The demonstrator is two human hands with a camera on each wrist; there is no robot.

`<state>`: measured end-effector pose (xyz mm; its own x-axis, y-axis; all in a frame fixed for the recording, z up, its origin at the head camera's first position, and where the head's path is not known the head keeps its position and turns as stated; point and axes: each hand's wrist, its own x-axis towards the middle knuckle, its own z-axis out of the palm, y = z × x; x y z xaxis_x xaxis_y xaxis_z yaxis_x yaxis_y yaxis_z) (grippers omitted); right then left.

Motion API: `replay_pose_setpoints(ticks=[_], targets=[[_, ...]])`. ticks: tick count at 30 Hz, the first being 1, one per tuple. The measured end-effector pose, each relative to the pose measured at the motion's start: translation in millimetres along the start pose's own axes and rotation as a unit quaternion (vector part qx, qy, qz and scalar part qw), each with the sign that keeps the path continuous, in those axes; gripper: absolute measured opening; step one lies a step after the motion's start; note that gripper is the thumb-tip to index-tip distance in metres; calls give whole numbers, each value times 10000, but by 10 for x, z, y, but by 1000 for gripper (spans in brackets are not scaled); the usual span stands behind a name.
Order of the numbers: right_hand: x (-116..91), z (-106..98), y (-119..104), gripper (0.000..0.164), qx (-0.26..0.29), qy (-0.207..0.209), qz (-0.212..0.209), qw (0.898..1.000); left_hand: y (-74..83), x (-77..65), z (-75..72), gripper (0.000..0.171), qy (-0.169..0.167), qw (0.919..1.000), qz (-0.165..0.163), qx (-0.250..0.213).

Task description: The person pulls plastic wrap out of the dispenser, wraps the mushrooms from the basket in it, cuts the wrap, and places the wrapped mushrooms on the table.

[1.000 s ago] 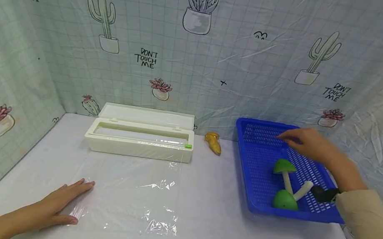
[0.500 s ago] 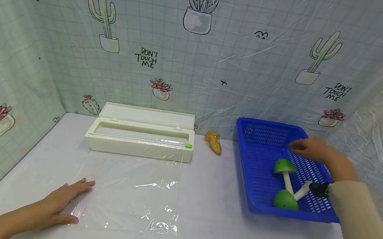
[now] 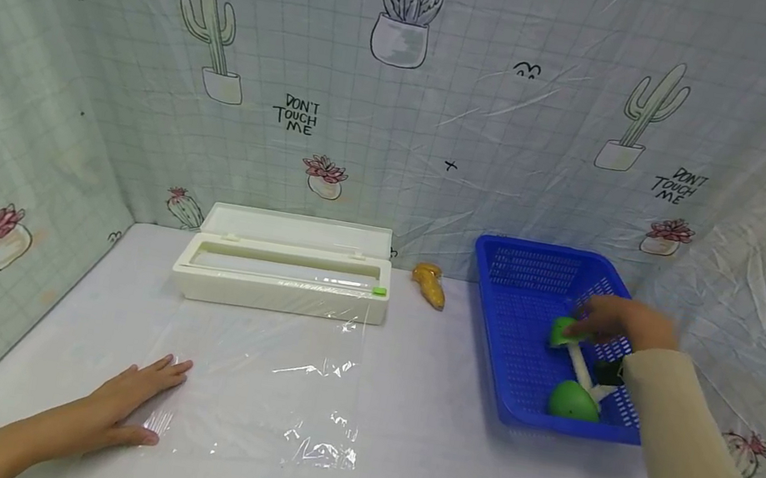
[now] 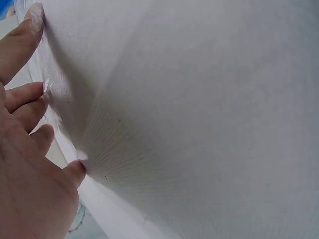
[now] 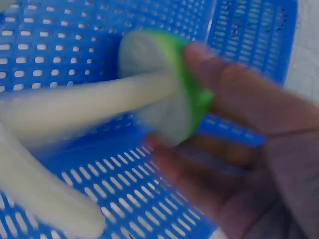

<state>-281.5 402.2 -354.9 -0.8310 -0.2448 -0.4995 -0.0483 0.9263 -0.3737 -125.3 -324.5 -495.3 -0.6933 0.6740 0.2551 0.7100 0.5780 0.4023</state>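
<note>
In the head view my left hand lies with fingers spread at the left edge of a sheet of clear plastic wrap, which runs from a white wrap dispenser with its lid up. The left wrist view shows its fingertips pressing on the film and cloth. My right hand is inside the blue basket. Its thumb and fingers close round the green cap of a toy mushroom with a white stem. A second green mushroom lies in front of it, its stem crossing the first.
A yellow-brown knobbly object lies between dispenser and basket at the back of the white-covered table. A printed plastic curtain walls in the back and both sides.
My right hand has come down and toward me from above the basket's back right, and now grips the green mushroom cap. My left hand has stayed on the wrap.
</note>
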Motion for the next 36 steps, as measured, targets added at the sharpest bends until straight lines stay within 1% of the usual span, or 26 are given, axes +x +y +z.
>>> replay_pose_setpoints(ticks=[1,3,4,6,8,11,14,19,23,26,29,30,36], targets=[[38,-1,-7,65,-317,225,-180,9991,-3,0,-3,78,1,10000,21,11],[113,-4,-21,60,-844,736,-596,9919,-7,-1,-7,77,-17,10000,52,17],[142,-5,-33,58,-963,967,-761,9877,-10,-1,-9,77,-22,10000,52,8],[195,-12,-62,55,-1081,1276,-999,9809,-13,-4,-10,78,-47,10000,40,18],[225,-11,-85,54,-1025,1413,-1132,9781,-15,-5,-10,79,-53,10000,37,16],[254,-9,-126,53,-901,1427,-1145,9790,-19,-9,-6,80,-53,10000,53,11],[268,9,-139,54,-626,1286,-1083,9838,-18,-14,-1,80,-44,10000,55,-49],[310,77,-74,56,-303,1165,-1030,9874,-12,-13,-10,81,-37,10000,59,-37],[318,141,-48,63,-74,1115,-868,9899,-10,-11,-22,81,-27,10000,65,65],[334,187,-15,65,15,1182,-865,9892,-5,-4,-30,81,-34,9998,101,177],[355,209,13,63,-84,1395,-999,9851,-2,4,-38,81,-17,9994,190,272],[361,210,17,62,-39,1437,-1009,9845,-2,7,-39,81,-7,9994,219,276],[368,166,-20,63,276,1442,-966,9844,-2,12,-37,80,16,9997,188,176]])
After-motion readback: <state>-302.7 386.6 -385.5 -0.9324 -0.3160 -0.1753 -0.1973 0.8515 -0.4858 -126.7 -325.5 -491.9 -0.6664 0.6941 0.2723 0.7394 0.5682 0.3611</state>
